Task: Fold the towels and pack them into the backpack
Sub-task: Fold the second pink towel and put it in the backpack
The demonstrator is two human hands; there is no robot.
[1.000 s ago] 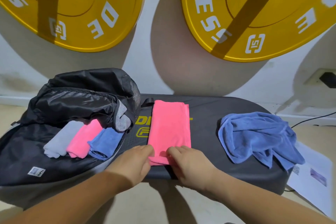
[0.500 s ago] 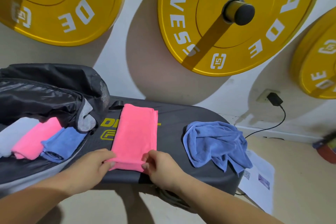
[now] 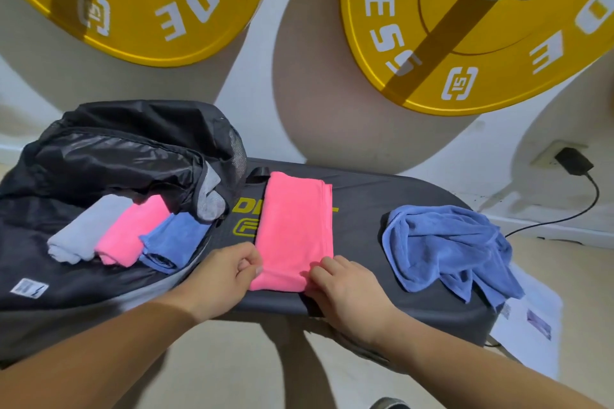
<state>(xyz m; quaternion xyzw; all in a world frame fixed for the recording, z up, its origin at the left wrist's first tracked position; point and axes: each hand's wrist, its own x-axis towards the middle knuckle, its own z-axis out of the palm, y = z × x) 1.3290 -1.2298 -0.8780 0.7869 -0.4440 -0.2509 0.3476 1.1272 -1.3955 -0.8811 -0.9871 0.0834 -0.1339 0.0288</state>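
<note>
Fingers [image 3: 247, 264] of left hand [image 3: 219, 279] and right hand [image 3: 349, 292] pinch near edge of folded pink towel [image 3: 294, 226], flat mid-counter [image 3: 365, 209]; crumpled blue towel [image 3: 445, 242] to its right, open backpack [image 3: 133, 149] on left holding three rolls [image 3: 133, 232]

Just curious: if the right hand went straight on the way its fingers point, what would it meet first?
The right hand would meet the pink towel at once: its fingertips seem to touch the towel's near corner on the bench.
</note>
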